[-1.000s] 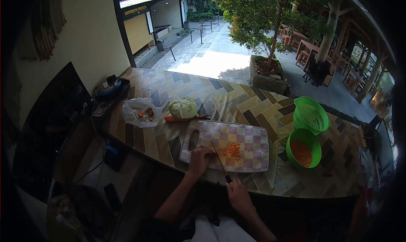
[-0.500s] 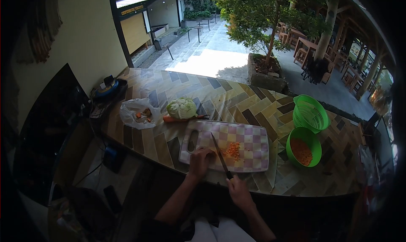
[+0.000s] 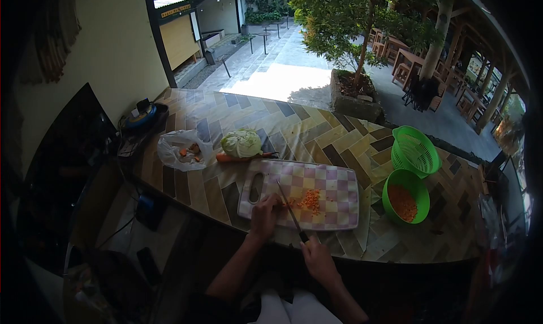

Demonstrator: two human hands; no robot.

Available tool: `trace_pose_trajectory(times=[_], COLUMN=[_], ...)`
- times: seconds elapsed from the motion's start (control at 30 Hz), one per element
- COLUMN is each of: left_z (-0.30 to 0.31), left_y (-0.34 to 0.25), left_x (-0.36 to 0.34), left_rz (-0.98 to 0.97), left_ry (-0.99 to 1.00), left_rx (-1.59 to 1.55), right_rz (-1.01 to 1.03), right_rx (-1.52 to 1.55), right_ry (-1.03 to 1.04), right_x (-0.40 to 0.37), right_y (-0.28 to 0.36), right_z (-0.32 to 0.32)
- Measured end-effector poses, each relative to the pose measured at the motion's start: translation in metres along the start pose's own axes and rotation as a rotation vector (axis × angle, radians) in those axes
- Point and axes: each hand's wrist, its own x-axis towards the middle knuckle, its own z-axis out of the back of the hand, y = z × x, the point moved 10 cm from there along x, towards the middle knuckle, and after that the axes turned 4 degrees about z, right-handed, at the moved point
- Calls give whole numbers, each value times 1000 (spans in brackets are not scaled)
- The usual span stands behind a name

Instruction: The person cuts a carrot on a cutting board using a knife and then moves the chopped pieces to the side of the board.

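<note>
My right hand (image 3: 318,257) is wrapped round the black handle of a knife (image 3: 292,215), its blade slanting up and left over a pink-and-white checked cutting board (image 3: 339,179). Left of the blade, my left hand (image 3: 264,215) rests on the board with curled fingers; whatever they hold is hidden. A few orange bits lie by its fingertips and the blade. Further right on the board is a small heap of finely chopped carrot (image 3: 309,202). Behind the board a cabbage (image 3: 241,142) sits against a whole carrot (image 3: 229,157).
A green bowl (image 3: 387,202) of chopped orange pieces stands right of the board, with a green strainer basket (image 3: 408,151) behind it. At left lies a clear plastic bag (image 3: 169,154) with scraps. The table's near edge (image 3: 396,262) runs just below the board.
The knife blade has shifted slightly left, nearer my left fingertips. Orange bits now show beside those fingertips. Both hands have moved only a little.
</note>
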Motion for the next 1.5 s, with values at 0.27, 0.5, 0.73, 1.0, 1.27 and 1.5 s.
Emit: trace_pose_trajectory(times=[0.27,0.5,0.73,1.0,1.27,1.5], left_z=[-3,-6,-5,-5,-2,-4], left_y=[-1,-1,-10,-8,-2,8], left_x=[1,-2,-4,-6,-3,-4], left_rz=[-1,-37,-63,-31,26,62], left_ry=[42,34,15,16,-9,-9], left_rx=[4,47,35,21,13,30], right_rz=[-1,-21,47,6,2,-22], right_rx=[-51,-113,74,70,50,25], right_ry=[73,59,7,16,36,133], right_x=[7,22,16,7,10,16], right_y=[-3,-2,-4,0,-3,10], right_z=[-4,-13,0,-3,-10,-5])
